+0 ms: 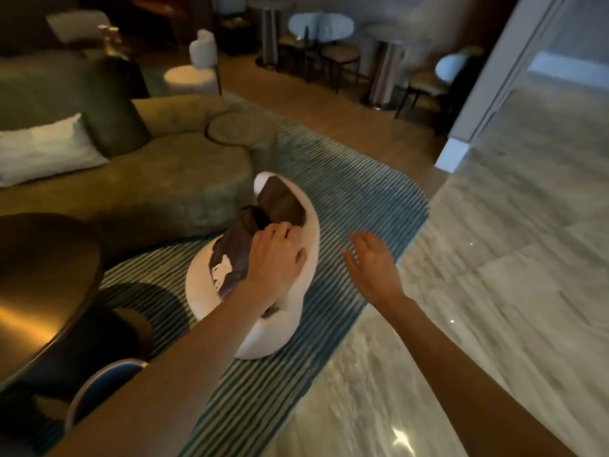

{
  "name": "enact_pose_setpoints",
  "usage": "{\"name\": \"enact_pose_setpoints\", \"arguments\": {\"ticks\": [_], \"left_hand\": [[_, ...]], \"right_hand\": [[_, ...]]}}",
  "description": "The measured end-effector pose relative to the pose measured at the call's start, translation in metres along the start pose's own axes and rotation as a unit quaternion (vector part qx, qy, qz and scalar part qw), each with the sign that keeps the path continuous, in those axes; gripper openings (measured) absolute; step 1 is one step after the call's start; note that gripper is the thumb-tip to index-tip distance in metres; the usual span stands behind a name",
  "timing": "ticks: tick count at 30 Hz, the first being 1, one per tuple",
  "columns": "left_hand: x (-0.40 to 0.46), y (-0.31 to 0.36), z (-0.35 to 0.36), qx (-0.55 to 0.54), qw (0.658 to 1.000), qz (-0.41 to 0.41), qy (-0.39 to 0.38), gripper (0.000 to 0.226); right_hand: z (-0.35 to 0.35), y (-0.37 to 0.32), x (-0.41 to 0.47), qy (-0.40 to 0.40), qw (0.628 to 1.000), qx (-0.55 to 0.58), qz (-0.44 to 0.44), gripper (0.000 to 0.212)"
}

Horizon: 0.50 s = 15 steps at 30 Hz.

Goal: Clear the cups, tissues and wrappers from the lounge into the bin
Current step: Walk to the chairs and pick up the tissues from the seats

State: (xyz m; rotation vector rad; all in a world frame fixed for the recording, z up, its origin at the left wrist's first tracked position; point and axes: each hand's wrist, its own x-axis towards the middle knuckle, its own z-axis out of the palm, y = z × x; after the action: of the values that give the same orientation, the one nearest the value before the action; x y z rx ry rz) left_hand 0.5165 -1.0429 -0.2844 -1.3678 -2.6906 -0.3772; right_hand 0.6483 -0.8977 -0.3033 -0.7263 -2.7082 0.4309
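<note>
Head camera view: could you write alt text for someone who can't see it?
A person's left hand reaches into a white chair with a brown seat, fingers curled at the seat crease, while the right hand hovers open beside it. The chair stands on a striped rug in a dim lounge, beside a green sofa and round table.

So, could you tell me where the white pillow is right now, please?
The white pillow lies at the left edge of the head view, on the green sofa, beyond the round table.

Chair (296, 225) on rug (346, 199), right of sofa (164, 173)
</note>
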Motion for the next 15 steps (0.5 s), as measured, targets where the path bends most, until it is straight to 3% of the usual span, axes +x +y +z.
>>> {"name": "enact_pose_setpoints", "arguments": {"ticks": [7, 15], "left_hand": [[0.087, 0.077, 0.001, 0.018, 0.998, 0.060, 0.011, 0.047], [0.241, 0.117, 0.034, 0.034, 0.995, 0.092, 0.013, 0.059]], "right_hand": [[-0.075, 0.090, 0.038, 0.044, 0.999, 0.003, 0.013, 0.039], [-0.102, 0.185, 0.142, 0.098, 0.995, -0.020, 0.029, 0.035]]}}
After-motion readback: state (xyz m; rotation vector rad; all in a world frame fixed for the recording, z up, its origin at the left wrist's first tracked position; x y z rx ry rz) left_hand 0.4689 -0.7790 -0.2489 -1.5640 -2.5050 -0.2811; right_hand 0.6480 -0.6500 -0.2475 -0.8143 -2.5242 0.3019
